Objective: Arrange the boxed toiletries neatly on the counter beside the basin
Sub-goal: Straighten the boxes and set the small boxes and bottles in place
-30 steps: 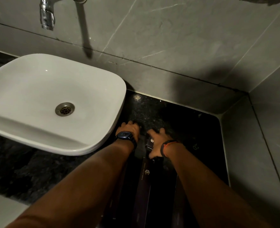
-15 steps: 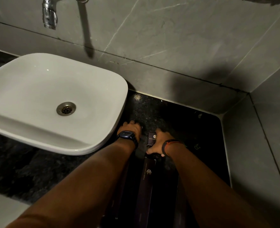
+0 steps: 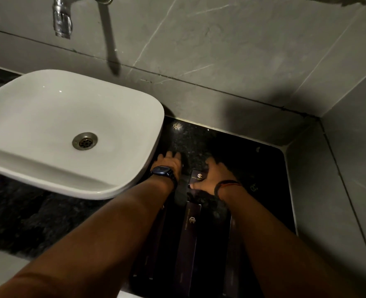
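The fingers of the right hand [image 3: 215, 176] are spread wide, the thumb pressing the near edge of a small dark box [image 3: 197, 177] and the rest reaching past its far right side; whether they grip it or only steady it cannot be told. The left hand [image 3: 169, 162] lies palm down with fingers loosely splayed, holding nothing that shows.

The white basin [image 3: 134, 117] is the landmark. Its right rim overhangs the black counter [image 3: 263, 168], and the left hand sits just beside that rim, a watch [image 3: 161, 172] on its wrist. Bare counter runs from the basin's right rim to the grey corner walls [image 3: 339, 168]. A long dark box [image 3: 190, 239] lies lengthwise between the forearms, to the right of the basin and nearer the viewer; the small box is just beyond its far end.
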{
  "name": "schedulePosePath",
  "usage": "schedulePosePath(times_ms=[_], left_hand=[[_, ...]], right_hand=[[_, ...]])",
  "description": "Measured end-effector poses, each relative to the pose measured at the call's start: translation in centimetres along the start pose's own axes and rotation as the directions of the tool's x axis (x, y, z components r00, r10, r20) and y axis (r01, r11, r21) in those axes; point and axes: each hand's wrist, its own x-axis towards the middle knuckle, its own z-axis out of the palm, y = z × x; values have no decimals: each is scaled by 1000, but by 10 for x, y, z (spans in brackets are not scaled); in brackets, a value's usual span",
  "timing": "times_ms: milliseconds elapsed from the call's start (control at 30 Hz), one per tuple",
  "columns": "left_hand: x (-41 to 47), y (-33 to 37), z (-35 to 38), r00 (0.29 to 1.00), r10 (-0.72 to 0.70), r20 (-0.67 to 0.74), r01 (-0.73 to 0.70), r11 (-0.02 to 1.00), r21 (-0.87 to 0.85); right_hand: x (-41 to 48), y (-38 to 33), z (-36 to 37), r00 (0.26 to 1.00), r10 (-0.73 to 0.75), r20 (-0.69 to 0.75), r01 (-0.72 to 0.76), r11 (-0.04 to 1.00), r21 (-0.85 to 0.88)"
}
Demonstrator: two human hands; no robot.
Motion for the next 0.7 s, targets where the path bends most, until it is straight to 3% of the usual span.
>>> schedulePosePath(times_ms=[67,133,200,267,333,433,700], left_hand=[[-1,4,-6,997,31,-69,-30,999,19],[-4,17,-13,976,107,-189,-108,994,5],[-9,39,-16,940,185,-286,-206,978,-45],[-14,65,-13,918,254,-304,-300,947,-114],[-18,89,-4,910,319,-266,-373,908,-189],[-17,121,10,904,372,-211,-415,883,-220],[1,159,34,926,330,-183,-362,913,-185]], right_hand=[[-6,9,-18,975,-6,-223,33,992,118],[-12,27,-37,876,71,-478,61,965,255],[-18,56,-51,774,166,-612,45,949,313],[-23,87,-55,789,233,-568,-47,945,323],[-27,109,-52,865,236,-443,-115,953,281],[-28,125,-48,937,164,-308,-96,970,223],[-16,137,-40,954,95,-283,-61,990,125]])
